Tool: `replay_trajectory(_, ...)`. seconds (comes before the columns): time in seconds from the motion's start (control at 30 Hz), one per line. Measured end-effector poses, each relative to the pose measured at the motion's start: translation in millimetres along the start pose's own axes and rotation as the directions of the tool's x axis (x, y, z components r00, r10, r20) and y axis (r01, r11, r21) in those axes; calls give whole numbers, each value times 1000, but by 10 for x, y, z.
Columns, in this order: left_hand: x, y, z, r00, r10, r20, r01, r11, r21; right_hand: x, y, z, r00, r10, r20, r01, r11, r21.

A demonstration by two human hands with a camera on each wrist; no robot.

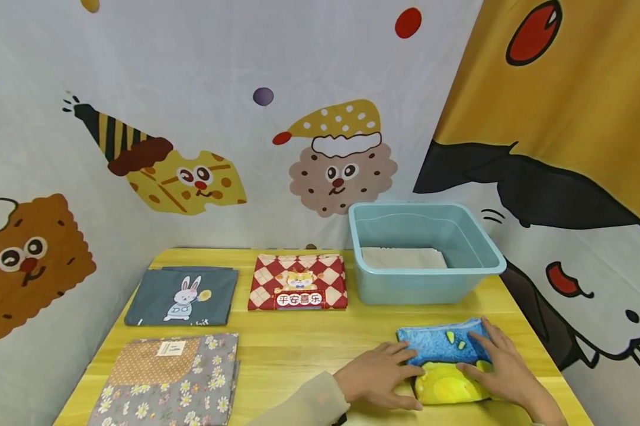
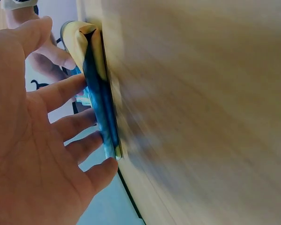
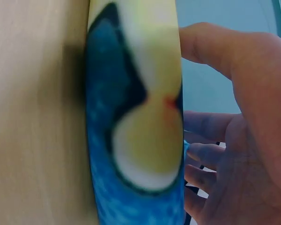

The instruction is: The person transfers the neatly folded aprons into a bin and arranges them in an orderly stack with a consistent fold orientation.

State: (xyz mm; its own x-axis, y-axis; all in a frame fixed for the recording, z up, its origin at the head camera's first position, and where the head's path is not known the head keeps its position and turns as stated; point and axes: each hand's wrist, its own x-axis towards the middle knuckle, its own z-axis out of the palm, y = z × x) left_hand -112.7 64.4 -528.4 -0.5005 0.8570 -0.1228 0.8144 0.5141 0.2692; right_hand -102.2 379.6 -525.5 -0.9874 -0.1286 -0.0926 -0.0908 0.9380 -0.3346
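A folded blue and yellow cloth (image 1: 447, 387) lies on the table's front right. My left hand (image 1: 375, 376) is at its left edge, fingers spread and fairly straight, their tips touching the cloth. In the left wrist view, the layered end of the blue and yellow cloth (image 2: 100, 93) faces the open palm (image 2: 33, 150). On the cloth's right side rests my right hand (image 1: 506, 367), its thumb and fingers apart over the top face. The right wrist view shows the folded edge of the cloth (image 3: 136, 117) close up, with the right hand (image 3: 253, 126) beside it.
A light blue plastic bin (image 1: 421, 287) stands at the back right with a pale folded cloth (image 1: 402, 258) inside. Left on the wooden table (image 1: 293, 355) lie a dark rabbit-print cloth (image 1: 154, 296), a red checkered cloth (image 1: 263, 290) and a grey daisy-print cloth (image 1: 165, 396). Printed curtains surround the table.
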Motion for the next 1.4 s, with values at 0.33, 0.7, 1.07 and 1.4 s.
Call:
replay_trajectory(0.33,-11,-29,4,1000,-9,3,9,1000,-19,11,5,38,996,40,82,-42,999,32)
replay_trajectory(0.7,-95,-151,-49,999,-49,-4,48,996,-80,75,-119,72,986,60,158,-69,996,49)
replay_trajectory(1.07,-221,-209,-68,997,-79,-20,76,990,-115,79,-265,144,994,20,111,-26,998,51)
replay_trajectory(1.4,-373,-289,-21,995,-87,-40,82,989,-124,76,-434,215,998,-7,64,4,999,47)
